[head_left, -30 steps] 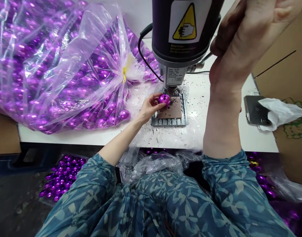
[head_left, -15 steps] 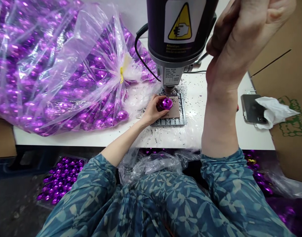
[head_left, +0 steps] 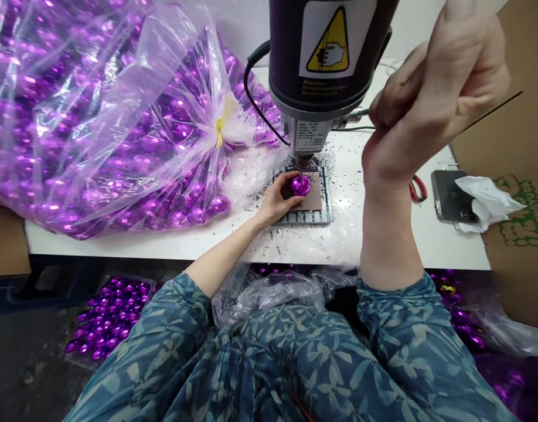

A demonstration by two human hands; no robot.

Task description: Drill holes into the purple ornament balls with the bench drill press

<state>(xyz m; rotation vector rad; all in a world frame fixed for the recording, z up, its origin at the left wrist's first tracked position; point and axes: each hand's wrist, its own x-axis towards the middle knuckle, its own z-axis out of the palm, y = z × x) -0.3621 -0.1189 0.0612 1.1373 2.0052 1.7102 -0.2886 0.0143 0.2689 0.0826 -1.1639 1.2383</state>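
Shiny purple faceted ball [head_left: 301, 185] is found directly below the dark spindle [head_left: 303, 159] of the black cylindrical machine [head_left: 324, 88], set on a flat brown board [head_left: 312, 203] that is laid over a grey slotted metal base [head_left: 306, 219]. The ball is clamped from the machine's left side by the left hand [head_left: 278, 199], thumb on the near side and fingers on the far side; whether its top is touched by the spindle cannot be told. To the machine's right, the fingers of the right hand [head_left: 440, 94] are folded round the end of a silver metal lever [head_left: 361, 113], most of that grip being hidden. Dark crumbs [head_left: 319, 159] are scattered over the white desk [head_left: 163, 249] around the machine's foot. To the machine's left, many similar balls [head_left: 219, 204] are held in a large clear plastic bag [head_left: 119, 117]. A light, probably hollow plastic shell is suggested by the ball's mirrored look; it is judged stiff under a gentle pinch, yet slippery, inclined to roll, and easily scuffed or cracked if squeezed hard. It is best gripped across its widest part, on opposite facets, with fingertips held clear of the machine's spindle
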